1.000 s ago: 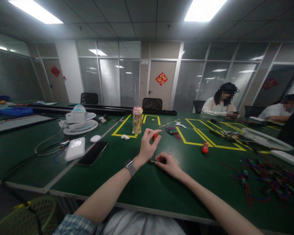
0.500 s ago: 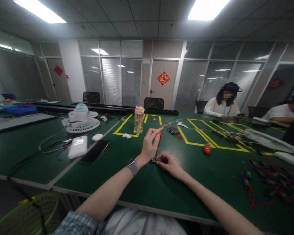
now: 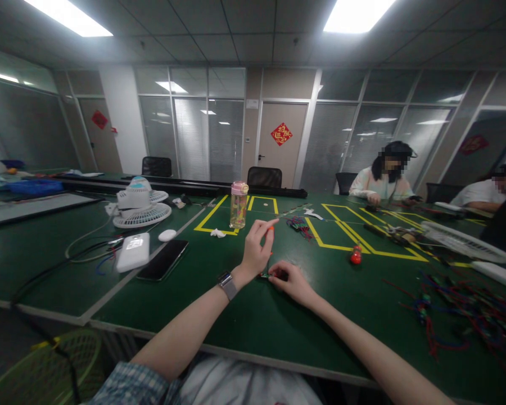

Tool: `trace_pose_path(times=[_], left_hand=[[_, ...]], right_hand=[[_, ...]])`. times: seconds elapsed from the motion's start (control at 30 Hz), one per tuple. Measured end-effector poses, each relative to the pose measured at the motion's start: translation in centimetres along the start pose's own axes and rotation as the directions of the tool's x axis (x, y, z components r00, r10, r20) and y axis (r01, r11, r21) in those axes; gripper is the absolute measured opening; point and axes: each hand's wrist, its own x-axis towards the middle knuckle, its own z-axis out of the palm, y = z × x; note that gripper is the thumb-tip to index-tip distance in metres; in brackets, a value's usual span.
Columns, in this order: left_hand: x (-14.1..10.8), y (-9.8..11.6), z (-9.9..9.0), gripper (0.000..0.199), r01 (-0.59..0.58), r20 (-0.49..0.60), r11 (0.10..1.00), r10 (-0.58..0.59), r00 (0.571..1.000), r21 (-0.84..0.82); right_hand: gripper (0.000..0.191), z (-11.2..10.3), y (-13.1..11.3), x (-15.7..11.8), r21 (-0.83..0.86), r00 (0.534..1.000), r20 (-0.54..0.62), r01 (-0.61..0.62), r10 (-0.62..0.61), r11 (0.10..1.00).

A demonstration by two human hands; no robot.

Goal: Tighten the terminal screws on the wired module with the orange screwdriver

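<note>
My left hand (image 3: 257, 247), with a watch on its wrist, is closed round the orange handle of a screwdriver (image 3: 271, 229). The tool stands upright, its dark shaft reaching down to a small green circuit board (image 3: 266, 275) on the table. My right hand (image 3: 293, 281) lies low beside it, thumb and fingers pinched on the board's right edge. The fingers hide part of the board, and the screwdriver's tip is too small to make out.
On the green table (image 3: 244, 320) are a bottle (image 3: 238, 208), a phone (image 3: 163, 260), a white power bank (image 3: 134, 252), fans (image 3: 141, 211), a red screwdriver (image 3: 356, 254) and wired boards (image 3: 459, 315). A person (image 3: 388, 174) sits across at the right.
The fingers of my left hand have shifted slightly round the handle, and less of the orange shows. My right hand stays at the board. The person across has moved one hand.
</note>
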Motion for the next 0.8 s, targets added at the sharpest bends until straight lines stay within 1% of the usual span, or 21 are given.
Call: trace_pose_path(times=[0.13,0.27,0.37,0.6,0.8], left_hand=[[0.1,-0.12,0.02,0.023,0.021,-0.023,1.0,-0.02,1.0,0.015],[0.08,-0.2,-0.03,0.03,0.002,0.002,1.0,-0.002,1.0,-0.023],[-0.01,-0.17,0.01,0.032,-0.01,0.008,0.999,0.01,1.0,-0.042],[-0.12,-0.06,0.0,0.022,-0.006,-0.014,0.999,0.007,1.0,0.042],[-0.29,-0.13,-0.08,0.034,-0.051,0.029,0.998,0.05,0.998,0.036]], right_hand=[[0.011,-0.04,-0.14,-0.02,0.001,1.0,-0.002,-0.016,0.016,1.0],[0.014,0.04,-0.14,-0.05,0.018,1.0,-0.006,-0.022,0.022,1.0],[0.011,0.04,-0.16,-0.05,0.021,1.0,-0.002,-0.012,0.012,1.0],[0.008,-0.05,-0.09,-0.01,-0.001,1.0,-0.011,-0.001,0.001,1.0],[0.008,0.06,0.08,-0.04,0.009,1.0,-0.008,-0.005,0.005,1.0]])
